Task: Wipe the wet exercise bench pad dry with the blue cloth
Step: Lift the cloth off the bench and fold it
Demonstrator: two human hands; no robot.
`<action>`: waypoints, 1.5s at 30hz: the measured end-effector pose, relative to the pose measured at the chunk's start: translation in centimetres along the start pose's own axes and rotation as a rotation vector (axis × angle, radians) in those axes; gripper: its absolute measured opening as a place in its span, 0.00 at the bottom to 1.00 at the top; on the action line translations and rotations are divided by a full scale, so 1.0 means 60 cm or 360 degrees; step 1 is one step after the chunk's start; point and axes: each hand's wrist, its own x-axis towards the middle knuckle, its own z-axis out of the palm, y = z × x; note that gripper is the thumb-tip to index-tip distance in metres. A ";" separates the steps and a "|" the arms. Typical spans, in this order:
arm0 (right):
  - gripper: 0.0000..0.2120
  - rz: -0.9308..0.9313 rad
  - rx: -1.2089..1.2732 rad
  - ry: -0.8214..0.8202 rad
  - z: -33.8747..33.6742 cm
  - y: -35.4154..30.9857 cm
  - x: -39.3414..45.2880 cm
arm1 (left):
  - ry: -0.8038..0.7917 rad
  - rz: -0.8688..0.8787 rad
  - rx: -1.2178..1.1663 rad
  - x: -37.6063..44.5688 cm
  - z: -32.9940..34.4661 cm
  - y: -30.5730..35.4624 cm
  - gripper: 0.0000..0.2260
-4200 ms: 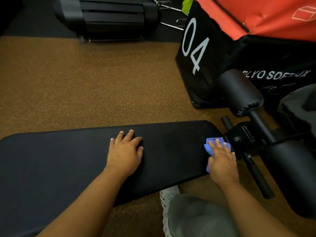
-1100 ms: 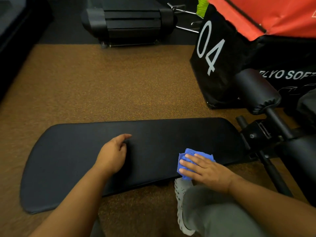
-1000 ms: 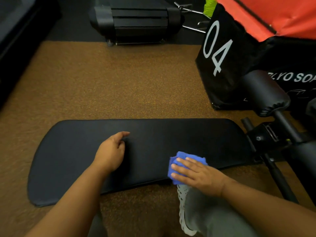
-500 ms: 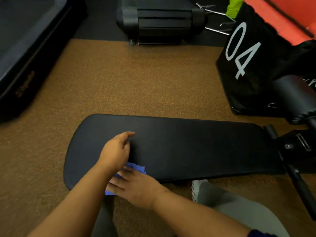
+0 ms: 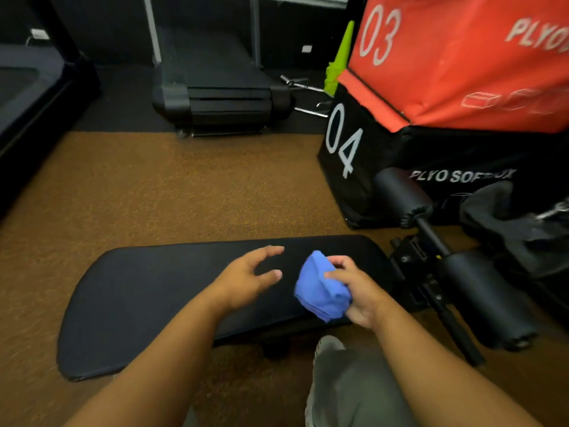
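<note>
The blue cloth (image 5: 321,289) is bunched in the right hand (image 5: 358,292), whose fingers curl around it over the bench pad (image 5: 147,291) near its right end. The left hand (image 5: 246,277) hovers just beside it over the pad's middle, fingers spread and relaxed, holding nothing.

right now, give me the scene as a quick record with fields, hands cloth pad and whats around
pad: black bench pad, lying flat, low over the brown floor
cloth: blue cloth, bunched up, above the pad's right part
right hand: right hand grips the cloth
left hand: left hand open, fingers spread, holds nothing
wetness: cannot tell from this view
nearby: black box marked 04 with orange box marked 03 on top; treadmill behind
</note>
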 end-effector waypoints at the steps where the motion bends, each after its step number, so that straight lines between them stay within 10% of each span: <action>1: 0.14 0.0078 0.0338 -0.0103 -0.006 -0.018 -0.026 | -0.0083 0.0061 -0.0100 0.005 0.014 0.024 0.22; 6: 0.47 0.0046 0.0872 -0.0906 -0.046 -0.063 -0.126 | -0.0349 0.0087 -0.0435 0.025 0.082 0.129 0.32; 9: 0.42 -0.0205 0.0861 -0.0967 -0.082 -0.069 -0.166 | -0.0351 -0.0005 -0.0552 0.037 0.127 0.176 0.15; 15: 0.18 -0.0385 0.0421 0.0077 -0.177 -0.058 -0.214 | -0.0098 -0.0021 -0.0339 0.061 0.230 0.240 0.10; 20: 0.07 -0.0495 0.0239 0.0649 -0.239 -0.030 -0.227 | -0.0531 -0.0044 -0.0310 0.063 0.295 0.257 0.11; 27: 0.09 -0.0406 -0.0691 0.0959 -0.375 -0.084 -0.209 | -0.0218 0.0412 0.0202 0.136 0.372 0.286 0.12; 32: 0.12 -0.0369 0.0260 0.0845 -0.467 -0.149 -0.145 | 0.0003 0.1150 0.0709 0.214 0.459 0.311 0.14; 35: 0.09 -0.0328 0.0405 0.0922 -0.512 -0.139 -0.110 | -0.0187 0.1441 0.0990 0.257 0.500 0.294 0.14; 39: 0.11 -0.0096 -0.0327 0.1106 -0.552 -0.088 -0.090 | -0.0620 0.1471 0.1191 0.279 0.526 0.264 0.13; 45: 0.15 -0.0081 -0.0430 0.0987 -0.573 -0.073 -0.087 | -0.0594 0.1410 0.1270 0.341 0.540 0.271 0.18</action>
